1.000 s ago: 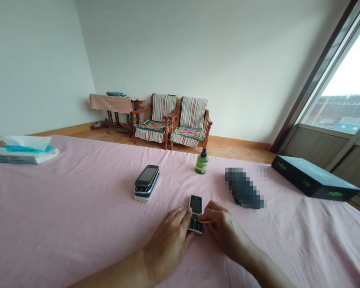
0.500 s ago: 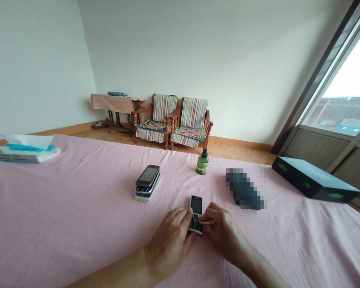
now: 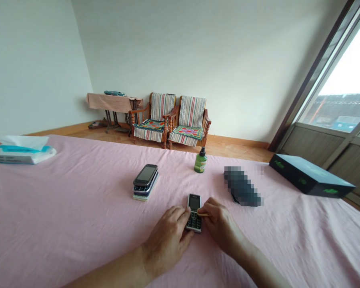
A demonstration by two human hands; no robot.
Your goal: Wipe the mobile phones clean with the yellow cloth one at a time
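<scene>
- The phone (image 3: 193,219) is being held still by the left hand (image 3: 169,230).
- A stick (image 3: 204,215) is being pinched by the right hand (image 3: 218,219); light pressure is being advised.

At lower centre we see a smooth plastic phone (image 3: 194,213) on matt, creased cloth (image 3: 78,224); above centre, glossy wooden chairs (image 3: 171,120).

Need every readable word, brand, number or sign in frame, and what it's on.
No text is legible. Marks I can see:
Black box: green lettering on its sides, too blurred to read.
Front phone: brand mark above the screen and key markings, too small.
Green bottle: label, too small.
Tissue pack: dark print, blurred.
</scene>
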